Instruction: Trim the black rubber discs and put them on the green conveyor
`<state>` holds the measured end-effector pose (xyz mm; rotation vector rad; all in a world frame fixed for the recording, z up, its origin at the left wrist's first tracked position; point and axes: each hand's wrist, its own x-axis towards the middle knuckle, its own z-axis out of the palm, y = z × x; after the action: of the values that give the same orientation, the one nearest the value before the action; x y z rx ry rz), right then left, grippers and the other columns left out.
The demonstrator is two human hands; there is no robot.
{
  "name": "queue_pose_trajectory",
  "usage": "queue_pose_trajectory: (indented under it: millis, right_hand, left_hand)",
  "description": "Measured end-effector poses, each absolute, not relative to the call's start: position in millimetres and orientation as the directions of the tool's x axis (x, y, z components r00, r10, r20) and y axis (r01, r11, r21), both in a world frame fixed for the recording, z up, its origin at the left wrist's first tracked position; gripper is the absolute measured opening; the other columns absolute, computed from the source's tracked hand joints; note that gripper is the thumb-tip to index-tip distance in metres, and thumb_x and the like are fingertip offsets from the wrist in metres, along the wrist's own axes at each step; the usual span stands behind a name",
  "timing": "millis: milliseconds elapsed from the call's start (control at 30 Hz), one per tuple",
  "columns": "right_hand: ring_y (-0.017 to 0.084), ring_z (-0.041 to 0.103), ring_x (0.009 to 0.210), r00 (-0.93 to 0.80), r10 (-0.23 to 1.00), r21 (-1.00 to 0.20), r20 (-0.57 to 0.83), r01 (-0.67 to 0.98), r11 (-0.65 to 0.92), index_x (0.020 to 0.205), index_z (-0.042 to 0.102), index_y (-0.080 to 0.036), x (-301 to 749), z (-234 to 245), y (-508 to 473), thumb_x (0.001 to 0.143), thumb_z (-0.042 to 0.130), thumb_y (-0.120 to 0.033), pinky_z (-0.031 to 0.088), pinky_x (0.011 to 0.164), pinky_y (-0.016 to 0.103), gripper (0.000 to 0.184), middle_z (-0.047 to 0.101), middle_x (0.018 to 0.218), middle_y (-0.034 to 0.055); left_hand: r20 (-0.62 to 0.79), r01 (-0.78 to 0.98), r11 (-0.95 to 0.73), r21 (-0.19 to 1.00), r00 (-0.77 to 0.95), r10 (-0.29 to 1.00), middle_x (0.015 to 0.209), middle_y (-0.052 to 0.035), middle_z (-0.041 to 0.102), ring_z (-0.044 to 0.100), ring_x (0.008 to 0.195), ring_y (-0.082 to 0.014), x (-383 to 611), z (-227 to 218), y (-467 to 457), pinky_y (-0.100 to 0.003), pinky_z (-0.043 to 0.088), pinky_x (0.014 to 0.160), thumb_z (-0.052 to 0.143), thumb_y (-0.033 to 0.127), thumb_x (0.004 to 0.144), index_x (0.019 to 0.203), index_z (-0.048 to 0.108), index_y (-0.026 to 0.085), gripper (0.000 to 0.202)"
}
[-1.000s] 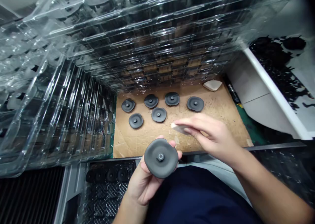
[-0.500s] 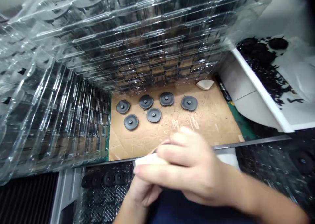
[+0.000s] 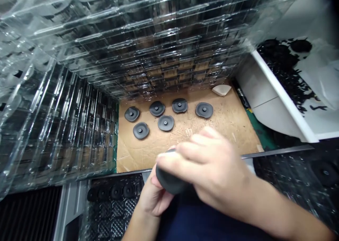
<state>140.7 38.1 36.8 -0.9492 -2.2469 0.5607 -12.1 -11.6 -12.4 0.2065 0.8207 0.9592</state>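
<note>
My left hand (image 3: 151, 198) grips a dark grey round disc (image 3: 171, 183) by its edge, just in front of the table's near rim. Over the disc's top lies my right hand (image 3: 209, 165), fingers curled and somewhat blurred. A thin pale edge at its fingertips belongs to a white cloth-like piece, otherwise hidden. On the cardboard (image 3: 230, 128) beyond sit several similar discs, each with a small stud in its middle, such as a grey disc (image 3: 204, 110) on the right and another disc (image 3: 141, 131) on the left.
Stacked clear plastic trays (image 3: 169, 32) rise behind and along the left. A white wedge-shaped pad (image 3: 221, 90) lies at the cardboard's far right, near a black marker (image 3: 242, 98). At right, a white bin (image 3: 286, 92) holds black parts. Below left, a tray (image 3: 113, 212) carries black round parts.
The dark disc has come into view between my hands. My right hand has shifted slightly right and up, and the white piece under its fingers is now mostly covered.
</note>
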Motion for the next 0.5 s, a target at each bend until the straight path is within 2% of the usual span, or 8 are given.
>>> queue_pose_trajectory:
  millis: [67,200,267,367,433,500]
  right_hand:
    - [0.014,0.050,0.060,-0.483,0.727,-0.615,0.488,0.402,0.679,0.098,0.068,-0.015,136,35,33,0.089,0.037,-0.010,0.033,0.060,0.030,0.033,0.064,0.069,0.0020]
    - [0.015,0.053,0.059,-0.353,0.829,-0.667,0.433,0.494,0.558,0.100,0.065,-0.003,134,35,13,0.082,0.045,-0.004,0.040,0.056,0.029,0.027,0.068,0.076,0.0098]
    - [0.014,0.056,0.058,-0.335,0.875,-0.783,0.349,0.409,0.469,0.099,0.065,-0.006,140,33,6,0.082,0.048,-0.005,0.044,0.055,0.027,0.024,0.068,0.074,0.0074]
    - [0.013,0.065,0.074,-0.253,0.963,-0.967,0.095,0.205,0.150,0.098,0.067,-0.020,154,19,5,0.086,0.053,-0.015,0.051,0.062,0.021,0.019,0.071,0.089,0.0022]
    - [0.016,0.066,0.084,-0.137,0.991,-0.992,-0.007,0.123,0.010,0.102,0.066,-0.025,164,5,8,0.088,0.054,-0.022,0.053,0.066,0.022,0.019,0.070,0.100,0.0009]
    - [0.017,0.066,0.083,-0.016,0.999,-0.995,-0.041,0.094,-0.039,0.109,0.063,-0.026,173,-4,11,0.090,0.053,-0.026,0.054,0.064,0.025,0.022,0.069,0.103,0.0024]
  left_hand:
    - [-0.533,-0.658,0.561,0.502,0.276,0.800,0.095,0.0011,0.073,0.065,0.093,-0.0166,-12,-11,-10,-0.017,0.052,0.075,0.080,0.036,0.058,0.103,0.068,0.025,0.048]
    - [-0.487,-0.716,0.451,0.533,0.176,0.855,0.105,0.0036,0.071,0.064,0.100,-0.0178,-11,-10,-7,-0.023,0.050,0.088,0.083,0.021,0.055,0.100,0.068,0.029,0.048]
    - [-0.462,-0.745,0.418,0.520,0.167,0.871,0.104,0.0063,0.071,0.065,0.098,-0.0187,-10,-9,-5,-0.027,0.051,0.089,0.084,0.021,0.052,0.098,0.068,0.033,0.050]
    - [-0.441,-0.757,0.381,0.531,0.137,0.887,0.103,0.0048,0.071,0.066,0.096,-0.0176,-7,-7,-2,-0.025,0.052,0.086,0.083,0.029,0.055,0.099,0.068,0.033,0.046]
    - [-0.444,-0.729,0.384,0.566,0.123,0.887,0.106,-0.0006,0.070,0.064,0.100,-0.0209,-5,-6,0,-0.026,0.051,0.088,0.082,0.033,0.056,0.103,0.067,0.028,0.050]
    - [-0.469,-0.703,0.413,0.579,0.128,0.874,0.110,-0.0046,0.068,0.062,0.105,-0.0251,-4,-5,0,-0.030,0.049,0.092,0.082,0.035,0.055,0.105,0.066,0.024,0.054]
